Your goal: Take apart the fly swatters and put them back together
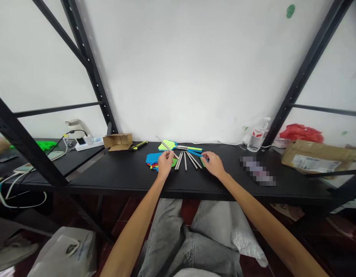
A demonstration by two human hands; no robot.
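One metal rod (163,144) pinched in left hand (165,163), slanting up toward wall (201,69); one blue handle (195,153) pinched in right hand (214,163). Both above black desk (108,177), not far from front edge, wall just behind far edge. Open room left of one pile of coloured flat pieces (153,158), also between right hand and one pixelated item (257,171). Tight between hands: about five loose rods (185,161), fanned, overlapping; cannot tell exact count. Behind, at least one yellow-green swatter (167,145). Farther out: one open carton (117,142), one bottle (255,140), one taped box (319,157).
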